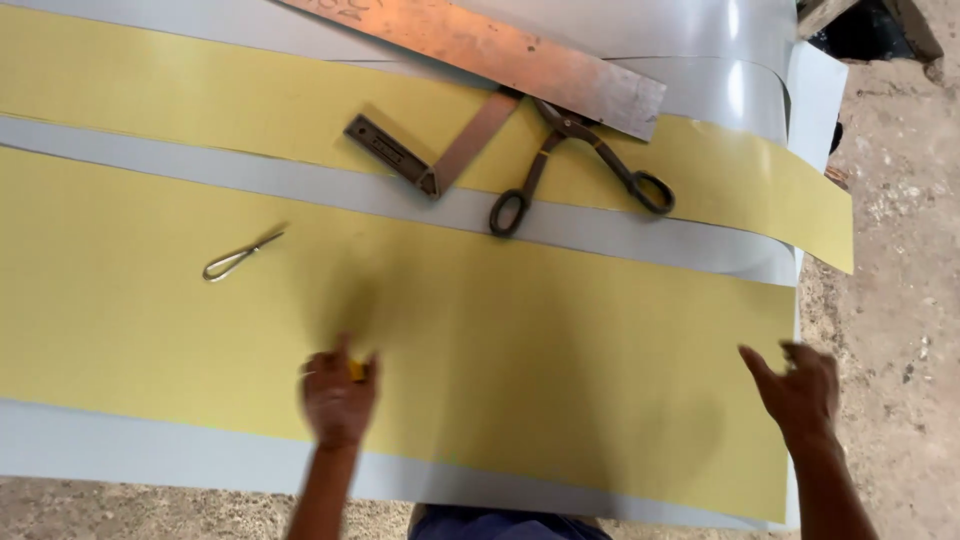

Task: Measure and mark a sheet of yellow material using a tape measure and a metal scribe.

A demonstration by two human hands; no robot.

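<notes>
My left hand rests low on a wide yellow-coated metal sheet, fingers closed round a small yellow object that I cannot identify. My right hand hovers at the sheet's right edge with fingers spread and nothing in it. Both hands are blurred. A thin metal scriber with a looped end lies on the sheet, up and left of my left hand.
Dark tin snips, a try square and a long rusty metal straightedge lie on a second yellow sheet farther away. Grey sheet shows between them. Bare dusty ground lies to the right.
</notes>
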